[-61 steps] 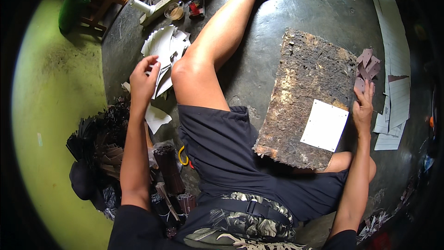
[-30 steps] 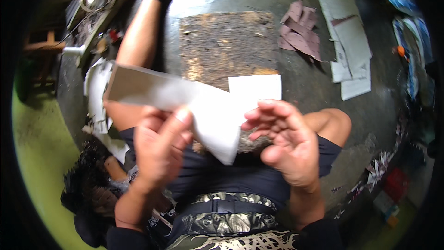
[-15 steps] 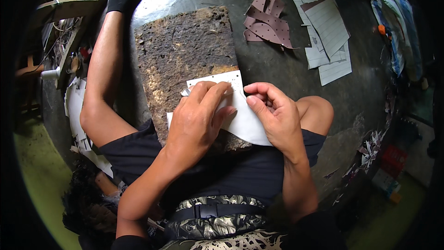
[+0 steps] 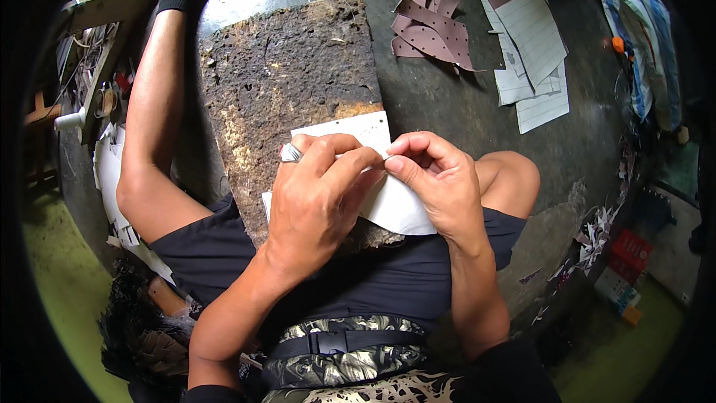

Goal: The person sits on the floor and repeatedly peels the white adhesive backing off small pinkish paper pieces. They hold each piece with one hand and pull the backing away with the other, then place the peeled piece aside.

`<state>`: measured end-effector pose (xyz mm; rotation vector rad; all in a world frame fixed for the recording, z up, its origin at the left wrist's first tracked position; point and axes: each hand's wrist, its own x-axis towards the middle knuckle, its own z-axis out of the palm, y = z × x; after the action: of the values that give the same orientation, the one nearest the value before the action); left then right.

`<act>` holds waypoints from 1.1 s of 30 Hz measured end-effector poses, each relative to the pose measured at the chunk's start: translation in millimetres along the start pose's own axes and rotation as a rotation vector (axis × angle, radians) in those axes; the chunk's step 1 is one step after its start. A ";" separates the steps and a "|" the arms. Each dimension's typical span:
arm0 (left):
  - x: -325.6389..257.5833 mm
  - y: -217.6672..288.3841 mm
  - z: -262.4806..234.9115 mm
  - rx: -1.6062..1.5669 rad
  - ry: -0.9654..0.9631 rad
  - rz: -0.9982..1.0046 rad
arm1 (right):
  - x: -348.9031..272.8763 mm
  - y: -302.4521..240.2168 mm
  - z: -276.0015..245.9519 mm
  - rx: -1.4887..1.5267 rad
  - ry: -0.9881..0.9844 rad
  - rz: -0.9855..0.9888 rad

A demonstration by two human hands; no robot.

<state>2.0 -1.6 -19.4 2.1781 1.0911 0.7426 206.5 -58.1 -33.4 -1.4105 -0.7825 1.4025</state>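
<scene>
A white sheet piece (image 4: 399, 205) with dark dots along its far edge lies on a worn, pitted dark board (image 4: 291, 67) between my legs. My left hand (image 4: 317, 194) rests over the sheet, fingers curled. A small silver metal piece (image 4: 291, 153) with a pointed end sticks out from between its fingers; the rest is hidden. My right hand (image 4: 440, 186) is closed, thumb and forefinger pinched together at the sheet's right side. Its fingertips meet those of my left hand, and whatever sits between them is too small to make out.
Dotted mauve strips (image 4: 432, 26) lie on the floor beyond the board. Lined paper pieces (image 4: 533, 37) are stacked to their right. A wooden frame (image 4: 112, 11) stands at the far left, and shredded scraps (image 4: 597, 239) gather at the right. My bent legs flank the board.
My right hand has moved slightly left, so its fingertips now meet my left hand's. My left hand has turned a little, exposing more of the silver piece. The view has shifted slightly.
</scene>
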 end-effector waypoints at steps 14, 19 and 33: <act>-1.2 -2.9 1.3 0.086 0.028 0.091 | 4.7 -6.2 -0.8 -0.050 0.056 0.110; 2.8 -6.8 0.3 0.098 0.033 0.173 | 6.0 -6.4 3.9 -0.133 0.092 0.069; 7.7 -11.0 -4.1 0.142 -0.028 0.256 | 5.9 -4.1 -0.3 -0.313 0.056 -0.040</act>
<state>-2.5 11.2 -22.8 2.4734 0.8834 0.7611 208.4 -51.4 -31.8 -1.6550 -1.0211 1.2418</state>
